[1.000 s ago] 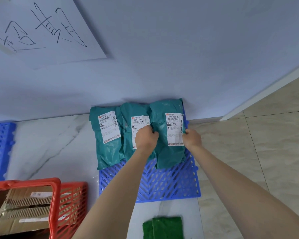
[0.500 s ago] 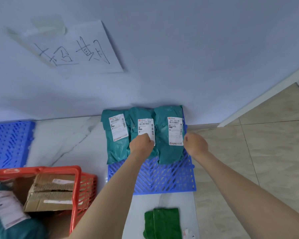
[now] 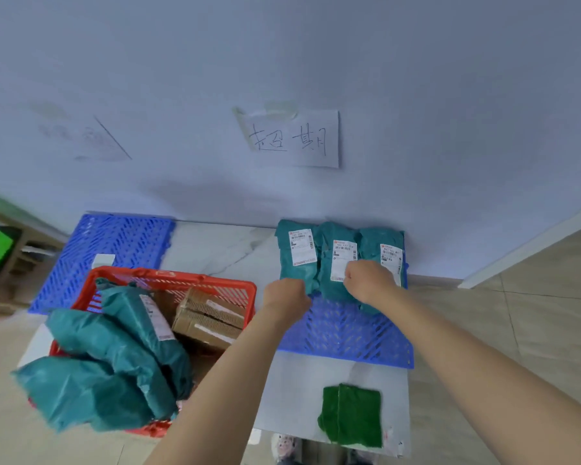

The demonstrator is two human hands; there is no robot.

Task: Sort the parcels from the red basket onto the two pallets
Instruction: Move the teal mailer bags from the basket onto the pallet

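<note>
Nearest the camera, a folded green cloth [image 3: 351, 416] lies on the white slab [image 3: 292, 391], well short of both hands. Left hand [image 3: 286, 297]: fingers curled under, knuckles up, nothing visibly in them; it sits at the near left corner of the right blue pallet [image 3: 346, 333], just beside the lower edge of the leftmost teal parcel [image 3: 297, 260]. Right hand [image 3: 369, 285]: fingers also curled, over the lower part of the middle teal parcel [image 3: 337, 263] and rightmost teal parcel [image 3: 384, 253]; cannot tell whether it pinches either one. The three parcels lie side by side, labels up, at the far end of that pallet, beyond the fingertips and against the wall. Left of the left hand, the red basket [image 3: 168, 280] holds several teal mailer bags [image 3: 114, 360] and a cardboard box [image 3: 208, 318]. Beyond the basket lies the left blue pallet [image 3: 114, 243]. Above on the wall, a taped paper sign [image 3: 294, 139] bears handwriting
</note>
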